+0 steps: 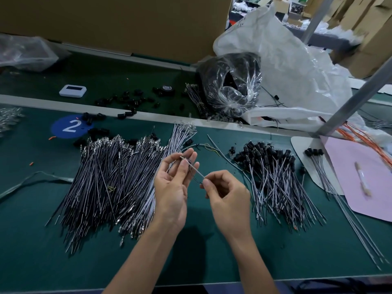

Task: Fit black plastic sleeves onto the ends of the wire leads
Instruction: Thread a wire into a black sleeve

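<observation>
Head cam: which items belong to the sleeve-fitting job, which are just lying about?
Job: wire lead pinched by left hand and right hand; unsleeved leads pile; sleeved leads pile; loose black sleeves.
Lying about: white device; tape roll; pink sheet; orange wires.

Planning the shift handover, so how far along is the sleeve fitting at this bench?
Done: the right pile of sleeved leads carries black caps at its far ends. In hand: one wire lead, pinched between the left hand and the right hand. Left: the larger pile of bare leads, metal terminals uncovered, with loose black sleeves behind it. Roughly under half looks done.
</observation>
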